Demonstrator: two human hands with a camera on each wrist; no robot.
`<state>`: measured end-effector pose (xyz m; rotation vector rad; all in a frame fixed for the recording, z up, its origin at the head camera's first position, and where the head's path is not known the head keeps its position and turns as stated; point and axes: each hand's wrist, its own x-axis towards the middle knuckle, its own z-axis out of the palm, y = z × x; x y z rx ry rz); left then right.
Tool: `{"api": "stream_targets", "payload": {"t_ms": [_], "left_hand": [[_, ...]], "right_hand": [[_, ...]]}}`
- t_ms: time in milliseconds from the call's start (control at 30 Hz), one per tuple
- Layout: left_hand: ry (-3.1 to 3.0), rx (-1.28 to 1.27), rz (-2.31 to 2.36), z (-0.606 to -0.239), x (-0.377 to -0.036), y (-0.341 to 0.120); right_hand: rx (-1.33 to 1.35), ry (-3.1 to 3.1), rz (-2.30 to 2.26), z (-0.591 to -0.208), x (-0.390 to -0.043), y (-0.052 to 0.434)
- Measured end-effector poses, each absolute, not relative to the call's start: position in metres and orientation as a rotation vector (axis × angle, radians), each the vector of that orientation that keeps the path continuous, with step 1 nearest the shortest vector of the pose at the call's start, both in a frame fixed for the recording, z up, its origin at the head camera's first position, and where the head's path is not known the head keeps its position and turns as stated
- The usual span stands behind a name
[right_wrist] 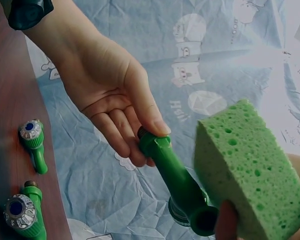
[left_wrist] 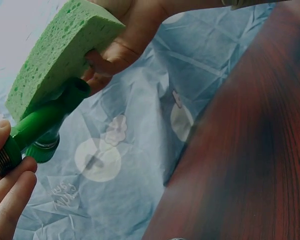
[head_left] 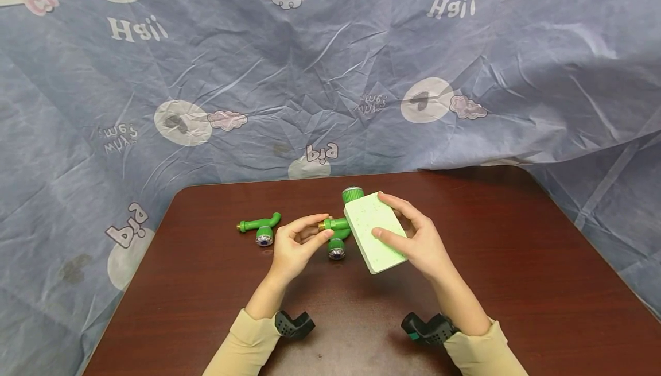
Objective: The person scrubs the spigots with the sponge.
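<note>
Right now we hold a green tap up over the brown table, our left hand pinching its brass end with thumb and fingers, our right hand wrapped round a green sponge that presses on the tap's far side. We think the tap is hard, light and a bit smooth, so the ridged brass end is a good spot to grip, while the sponge is soft and squashy. Left of the held tap, another green tap lies on the table.

Both hands raised, left hand pinching, right hand gripping.
</note>
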<state>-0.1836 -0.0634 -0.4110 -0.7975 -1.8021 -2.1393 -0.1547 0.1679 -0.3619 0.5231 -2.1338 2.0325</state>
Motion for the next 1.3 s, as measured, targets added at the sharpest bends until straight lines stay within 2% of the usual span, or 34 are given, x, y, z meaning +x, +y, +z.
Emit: {"api": "stream_targets", "payload": {"t_ms": [467,833,1300], "left_hand": [[-1.799,-0.848,-2.104,-0.4106,-0.1825,-0.0613],[-1.761,-0.824,-2.085,-0.4127,-0.1859,-0.0638],[-1.791,-0.838,-2.105,-0.4096,-0.1798,-0.0583]], "right_hand": [[0.347,-2.045,2.203,-0.3589,-0.158,0.1728],[0.318,-2.173,2.147,-0.3557,-0.1556,0.1742],[0.293,-2.036,2.124,-0.3583,-0.1579,0.1722]]}}
